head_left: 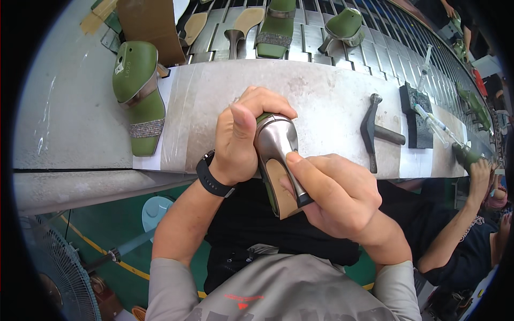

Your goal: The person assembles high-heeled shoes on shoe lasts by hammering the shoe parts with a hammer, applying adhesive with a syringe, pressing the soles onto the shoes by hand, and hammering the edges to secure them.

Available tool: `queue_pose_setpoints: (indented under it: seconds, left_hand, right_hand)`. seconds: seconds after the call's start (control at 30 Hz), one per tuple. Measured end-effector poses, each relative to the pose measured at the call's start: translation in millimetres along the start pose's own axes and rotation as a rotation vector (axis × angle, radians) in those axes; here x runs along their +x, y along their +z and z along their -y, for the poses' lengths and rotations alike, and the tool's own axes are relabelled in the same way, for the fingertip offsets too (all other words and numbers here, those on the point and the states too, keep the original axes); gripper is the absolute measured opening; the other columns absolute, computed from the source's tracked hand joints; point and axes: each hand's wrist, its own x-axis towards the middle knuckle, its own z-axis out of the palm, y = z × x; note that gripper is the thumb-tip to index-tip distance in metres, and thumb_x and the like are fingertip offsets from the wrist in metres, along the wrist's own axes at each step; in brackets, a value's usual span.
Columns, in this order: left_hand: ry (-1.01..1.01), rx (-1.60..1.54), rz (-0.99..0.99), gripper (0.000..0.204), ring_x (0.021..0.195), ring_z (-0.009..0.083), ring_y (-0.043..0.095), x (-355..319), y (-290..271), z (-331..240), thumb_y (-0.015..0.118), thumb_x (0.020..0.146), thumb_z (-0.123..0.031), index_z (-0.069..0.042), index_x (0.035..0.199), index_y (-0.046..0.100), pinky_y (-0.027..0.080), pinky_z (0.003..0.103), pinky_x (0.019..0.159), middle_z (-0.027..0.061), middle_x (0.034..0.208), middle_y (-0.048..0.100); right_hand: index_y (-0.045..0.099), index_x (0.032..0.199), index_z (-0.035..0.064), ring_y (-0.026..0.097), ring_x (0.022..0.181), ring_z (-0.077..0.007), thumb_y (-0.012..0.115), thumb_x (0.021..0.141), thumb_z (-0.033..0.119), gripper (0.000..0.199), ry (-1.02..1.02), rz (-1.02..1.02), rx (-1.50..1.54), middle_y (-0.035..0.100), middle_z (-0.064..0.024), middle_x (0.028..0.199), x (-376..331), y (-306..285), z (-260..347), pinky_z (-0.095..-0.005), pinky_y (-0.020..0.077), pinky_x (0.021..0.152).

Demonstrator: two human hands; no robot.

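Between my hands, over the near edge of the bench, is a high-heeled shoe (271,136) on a green last, its metallic grey heel facing up and its tan sole showing. My left hand (243,131) is wrapped round the heel end, thumb raised, a black watch on that wrist. The fingers of my right hand (337,192) close on the slim heel near its dark tip, the thumb resting along it. Part of the shoe's underside is hidden behind my right fingers. A hammer (369,131) lies on the bench to the right of my hands.
At left on the bench lies another green lasted shoe (140,96) with a glittery strap. Several more sit on the slatted metal conveyor (316,53) at the back. A black block (416,120) with syringes stands right of the hammer. A co-worker's arm (460,224) reaches in at far right; a fan (59,267) stands lower left.
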Motion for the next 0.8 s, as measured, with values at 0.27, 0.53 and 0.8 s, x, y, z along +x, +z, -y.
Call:
queue_pose_setpoints:
  seconds: [0.27, 0.53, 0.8]
  left_hand:
    - [-0.202, -0.209, 0.025, 0.051, 0.066, 0.0017, 0.053, 45.8, -4.0, 19.0, 0.043, 0.118, -0.04, 0.0, 0.112, 0.073, 0.04, 0.021, 0.058, -0.0002, 0.086, 0.069]
    - [-0.227, -0.337, 0.062, 0.046, 0.078, 0.0039, 0.057, 46.7, 1.9, 34.9, 0.047, 0.118, -0.038, 0.001, 0.113, 0.071, 0.046, 0.022, 0.07, -0.0003, 0.088, 0.067]
    - [-0.213, -0.201, 0.069, 0.041, 0.083, 0.0055, 0.061, 52.2, 4.9, 37.3, 0.055, 0.115, -0.036, 0.001, 0.108, 0.071, 0.05, 0.024, 0.075, 0.0008, 0.091, 0.07]
  right_hand:
    - [0.071, 0.101, 0.0007, 0.068, 0.062, -0.0293, 0.084, 0.083, 0.012, 0.025, 0.005, 0.11, -0.227, 0.068, -0.0095, 0.073, 45.8, -5.0, -47.1, -0.04, 0.0537, 0.054]
    - [0.062, 0.097, 0.0012, 0.068, 0.06, -0.0282, 0.08, 0.091, 0.014, 0.023, -0.009, 0.41, -0.362, 0.065, -0.009, 0.07, 57.7, -12.1, -58.4, -0.0389, 0.0544, 0.055]
    - [0.061, 0.097, 0.0046, 0.07, 0.068, -0.0287, 0.082, 0.089, 0.013, 0.024, 0.058, 0.326, -0.378, 0.068, -0.0102, 0.082, 49.2, -2.0, -57.9, -0.039, 0.0555, 0.06]
